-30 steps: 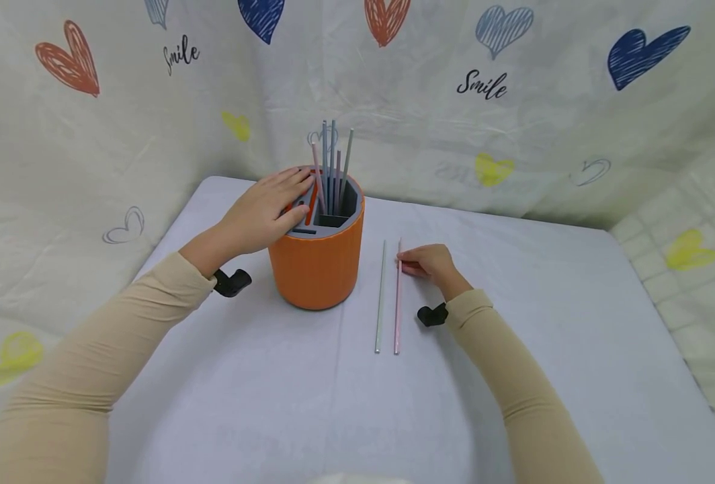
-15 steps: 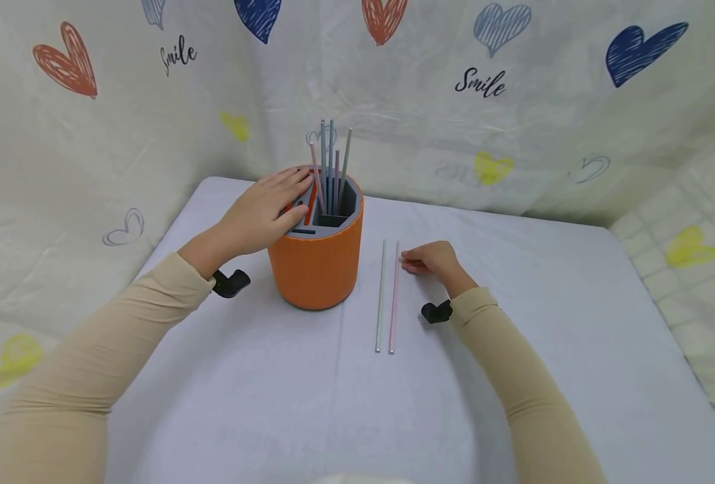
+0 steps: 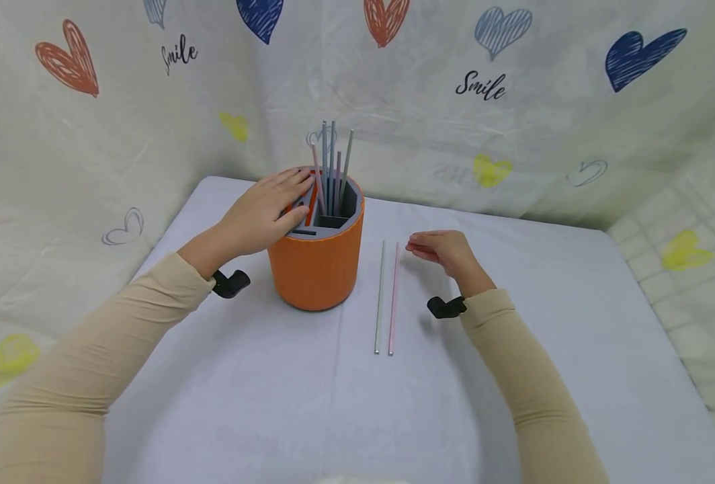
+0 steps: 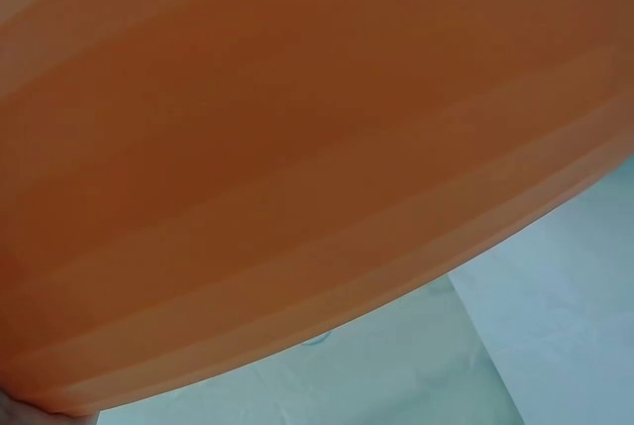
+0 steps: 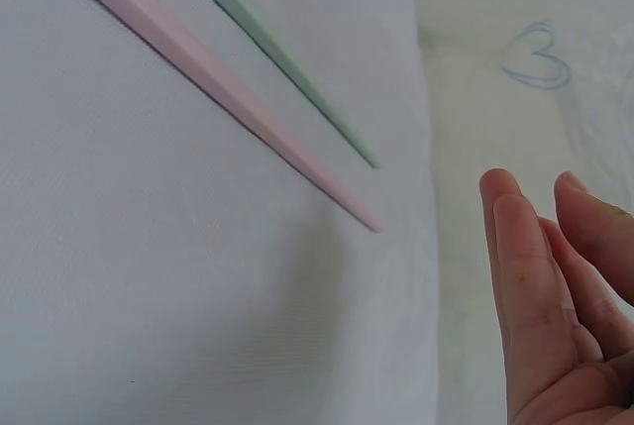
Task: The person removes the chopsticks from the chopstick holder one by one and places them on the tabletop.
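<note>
My left hand (image 3: 268, 210) rests on the grey top of a round orange utensil holder (image 3: 315, 272), fingers spread over its left slots. The holder's orange wall (image 4: 297, 167) fills most of the left wrist view. Several pastel chopsticks (image 3: 331, 168) stand upright in its right compartment. To the right of the holder, a green chopstick (image 3: 380, 299) and a pink chopstick (image 3: 394, 299) lie side by side on the table, a narrow gap apart. Just right of the pink chopstick's far end, my right hand (image 3: 445, 252) hovers with nothing in it. Its fingers (image 5: 525, 266) are straight, thumb apart.
A white cloth covers the table (image 3: 273, 403). Behind it hangs a pale curtain (image 3: 406, 114) printed with hearts and "Smile". A dark wrist mount (image 3: 230, 284) sits under the left wrist, another dark mount (image 3: 446, 307) under the right.
My right hand has let go of the pink chopstick and lifted away to the right. The pink chopstick has shifted slightly left, closer to the green one. My left hand stays put.
</note>
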Available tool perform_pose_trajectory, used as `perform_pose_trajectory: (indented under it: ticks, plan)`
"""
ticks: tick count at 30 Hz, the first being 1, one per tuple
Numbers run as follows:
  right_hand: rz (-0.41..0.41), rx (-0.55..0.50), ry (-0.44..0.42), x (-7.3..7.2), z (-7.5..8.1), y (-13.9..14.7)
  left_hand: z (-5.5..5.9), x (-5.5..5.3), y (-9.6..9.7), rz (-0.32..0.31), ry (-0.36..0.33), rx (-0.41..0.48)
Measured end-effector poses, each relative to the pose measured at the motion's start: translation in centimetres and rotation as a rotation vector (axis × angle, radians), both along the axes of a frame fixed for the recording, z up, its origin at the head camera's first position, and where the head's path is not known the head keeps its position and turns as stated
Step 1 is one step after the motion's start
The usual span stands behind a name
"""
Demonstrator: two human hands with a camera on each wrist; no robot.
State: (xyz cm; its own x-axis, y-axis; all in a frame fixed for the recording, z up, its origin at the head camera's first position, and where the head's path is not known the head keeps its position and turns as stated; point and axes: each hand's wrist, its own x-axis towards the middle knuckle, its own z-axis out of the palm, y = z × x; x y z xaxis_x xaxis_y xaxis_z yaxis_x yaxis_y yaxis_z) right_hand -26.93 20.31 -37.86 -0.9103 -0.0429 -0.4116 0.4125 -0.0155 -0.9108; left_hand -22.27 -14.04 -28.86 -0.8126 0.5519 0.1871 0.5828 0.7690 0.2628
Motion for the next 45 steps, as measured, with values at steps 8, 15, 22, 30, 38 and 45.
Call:
perform_pose_trajectory:
  ticks: [8,15,22,30,38,45]
  plan:
    - [0.034,-0.006,0.076,0.4,1.7,-0.6,0.0,0.0,0.0,-0.001,-0.003,0.007]
    - [0.037,0.006,0.2,0.4,3.1,-2.1,-0.1,-0.1,0.0,0.004,-0.018,0.003]
    - [0.016,0.031,0.254,0.6,4.8,-4.0,0.1,0.0,0.1,0.003,-0.015,-0.001]
    - [0.035,0.012,0.313,1.0,6.5,-5.3,0.1,0.0,0.1,0.008,-0.019,0.004]
    - [-0.036,-0.098,0.414,1.1,8.1,-7.0,0.2,0.1,0.1,0.006,-0.011,0.008]
    - [-0.015,-0.086,0.426,1.1,8.8,-8.2,0.2,0.2,0.1,0.009,-0.014,0.01]
